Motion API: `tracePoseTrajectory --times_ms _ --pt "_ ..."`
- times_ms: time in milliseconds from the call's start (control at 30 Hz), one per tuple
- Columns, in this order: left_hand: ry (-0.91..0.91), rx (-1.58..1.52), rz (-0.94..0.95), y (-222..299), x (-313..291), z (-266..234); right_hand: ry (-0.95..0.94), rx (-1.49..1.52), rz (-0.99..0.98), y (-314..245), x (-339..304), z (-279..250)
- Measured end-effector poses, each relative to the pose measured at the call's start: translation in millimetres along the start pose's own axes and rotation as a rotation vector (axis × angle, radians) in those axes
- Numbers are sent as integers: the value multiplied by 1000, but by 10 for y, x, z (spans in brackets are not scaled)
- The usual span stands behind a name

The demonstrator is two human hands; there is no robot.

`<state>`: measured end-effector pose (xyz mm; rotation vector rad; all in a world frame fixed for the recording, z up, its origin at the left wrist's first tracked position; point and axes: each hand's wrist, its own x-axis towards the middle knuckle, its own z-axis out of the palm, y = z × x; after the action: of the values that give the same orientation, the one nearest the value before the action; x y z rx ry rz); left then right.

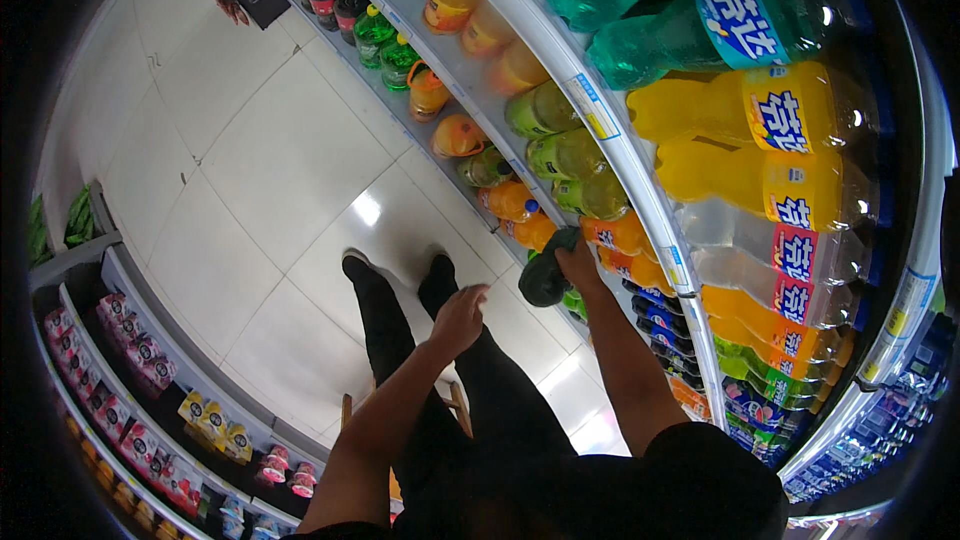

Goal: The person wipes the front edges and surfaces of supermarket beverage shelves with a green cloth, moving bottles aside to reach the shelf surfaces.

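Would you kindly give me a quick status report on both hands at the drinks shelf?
Right hand shut on dark green bottle at the shelf edge. Left hand empty, fingers loose, above the legs. Orange bottles crowd beside it.

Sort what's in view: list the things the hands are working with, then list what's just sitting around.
In hand:
- right hand grips a dark green bottle at the drinks shelf
- left hand is free, holding nothing

Just there:
- orange bottles beside it
- yellow bottles higher up
- pink snack packs on the opposite rack
- white floor tiles
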<state>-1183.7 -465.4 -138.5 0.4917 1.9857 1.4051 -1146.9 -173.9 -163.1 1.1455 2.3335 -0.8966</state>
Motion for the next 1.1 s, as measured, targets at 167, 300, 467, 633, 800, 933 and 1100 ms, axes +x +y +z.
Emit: tracePoseTrajectory --times_ms 167,300,467,633,800,933,1100 --pt "-45 256 116 246 1056 -124 -27 -18 -56 -602 106 94" --pt "142 250 109 169 1804 169 -27 -44 -50 -403 57 64" --pt "409 -463 -197 -435 2673 378 -35 -128 -62 -769 233 127" --pt "416 -225 -203 -114 2804 168 28 -223 33 -746 122 127" --pt "249 -111 -266 -64 2797 23 -136 -154 65 -1019 95 4" --pt "231 0 -170 -81 2817 84 -23 -147 34 -961 121 66" --pt "-103 1022 230 -486 3065 340 -92 -193 59 -1133 49 9"
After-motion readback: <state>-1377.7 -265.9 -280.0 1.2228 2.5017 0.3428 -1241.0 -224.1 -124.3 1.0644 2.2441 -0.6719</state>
